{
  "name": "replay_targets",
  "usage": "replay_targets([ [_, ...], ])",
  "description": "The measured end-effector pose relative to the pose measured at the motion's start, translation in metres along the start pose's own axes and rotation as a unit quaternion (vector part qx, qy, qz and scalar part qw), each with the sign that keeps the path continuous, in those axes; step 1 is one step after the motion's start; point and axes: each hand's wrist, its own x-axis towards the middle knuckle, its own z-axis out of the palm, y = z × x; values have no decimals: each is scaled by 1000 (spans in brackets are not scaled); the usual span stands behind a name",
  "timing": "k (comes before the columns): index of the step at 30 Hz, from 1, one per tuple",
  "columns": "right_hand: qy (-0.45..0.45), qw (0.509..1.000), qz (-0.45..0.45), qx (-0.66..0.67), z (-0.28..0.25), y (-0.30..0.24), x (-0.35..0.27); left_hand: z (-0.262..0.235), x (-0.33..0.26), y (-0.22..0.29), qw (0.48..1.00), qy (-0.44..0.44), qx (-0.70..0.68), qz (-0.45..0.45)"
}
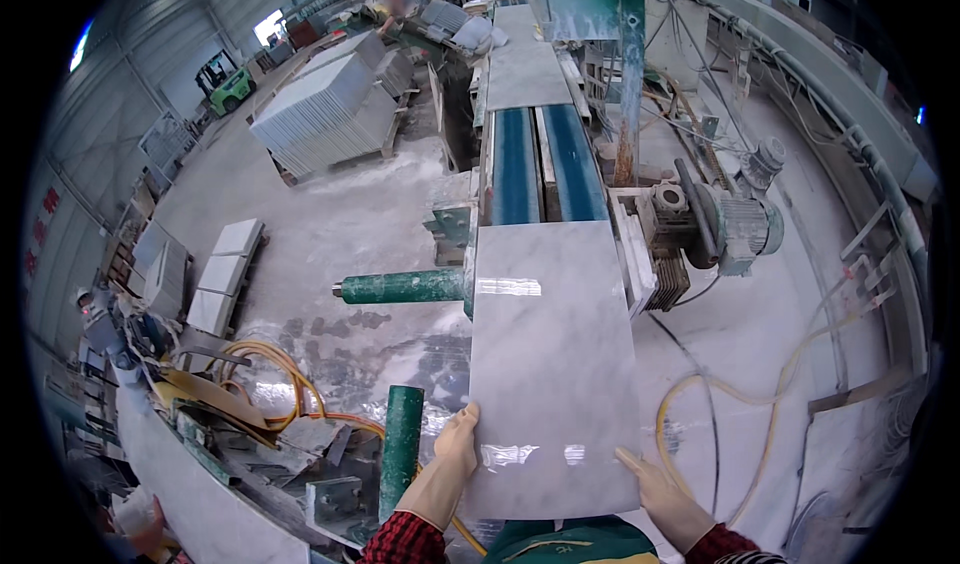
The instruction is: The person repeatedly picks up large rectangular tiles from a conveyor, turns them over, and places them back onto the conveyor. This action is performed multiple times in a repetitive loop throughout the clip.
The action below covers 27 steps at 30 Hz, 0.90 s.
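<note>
The left hand (458,442) and right hand (650,484) each have their grip clamped on a side edge of the grey stone slab (553,364). The slab's far end lies on the blue belts (545,164)

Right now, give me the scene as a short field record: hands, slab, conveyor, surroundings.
left hand: left hand grips the near left edge of the grey marble slab
right hand: right hand holds the slab's near right corner
slab: glossy, lying flat, far end at the blue conveyor belts
on line ahead: second grey slab further up the conveyor
right of belts: electric motor
left of slab: green roller arms
floor: dusty, wet; yellow hoses; stacked slabs on a pallet
background: green forklift
</note>
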Motion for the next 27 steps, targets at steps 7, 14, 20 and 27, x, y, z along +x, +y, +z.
replay_targets([
  [7,118,987,106,-6,40,-41,-8,-6,-1,42,993,-53,104,-23],
  [14,116,992,53,6,46,-64,22,5,37,72,989,-113,93,-9],
  [20,102,993,56,35,76,-132,27,26,44,130,982,-91,162,24],
  [27,93,995,-22,15,74,-163,81,44,115,155,911,-222,296,183],
])
